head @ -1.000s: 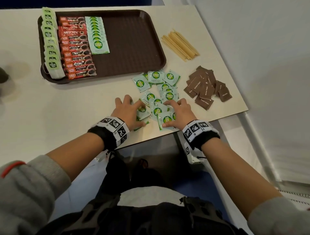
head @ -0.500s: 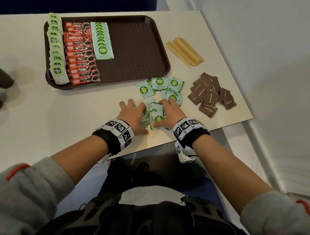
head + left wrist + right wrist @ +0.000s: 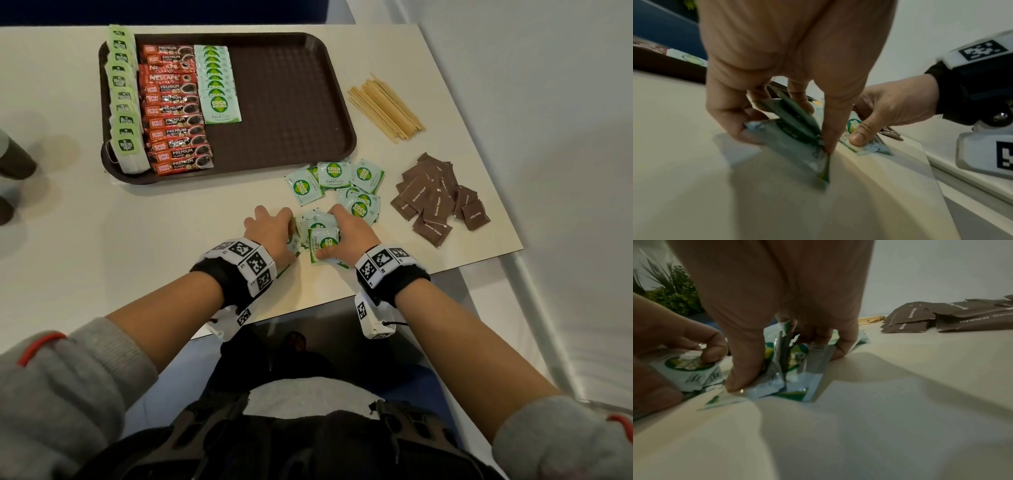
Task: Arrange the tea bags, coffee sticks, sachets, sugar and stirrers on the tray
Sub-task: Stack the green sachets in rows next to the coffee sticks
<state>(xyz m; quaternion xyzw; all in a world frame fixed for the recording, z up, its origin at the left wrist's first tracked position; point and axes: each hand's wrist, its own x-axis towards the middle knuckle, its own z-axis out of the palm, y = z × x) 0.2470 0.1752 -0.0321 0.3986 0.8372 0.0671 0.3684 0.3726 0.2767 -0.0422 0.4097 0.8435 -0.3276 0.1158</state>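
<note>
A small bunch of pale green Coco Natura sugar sachets (image 3: 320, 236) lies at the near edge of the white desk (image 3: 137, 240), pressed between both hands. The left hand (image 3: 270, 231) has curled fingers around the bunch from the left side, and the right hand (image 3: 346, 236) pinches it from the right, thumb on the top sachet. More loose green sachets (image 3: 337, 178) lie just behind. Dark brown sugar packets (image 3: 435, 202) are in a heap to the right, and thin wooden stirrers (image 3: 385, 106) lie further back. The brown plastic tray (image 3: 291, 102) holds rows of tea bags (image 3: 123, 102), red coffee sticks (image 3: 174, 113) and green sachets.
</note>
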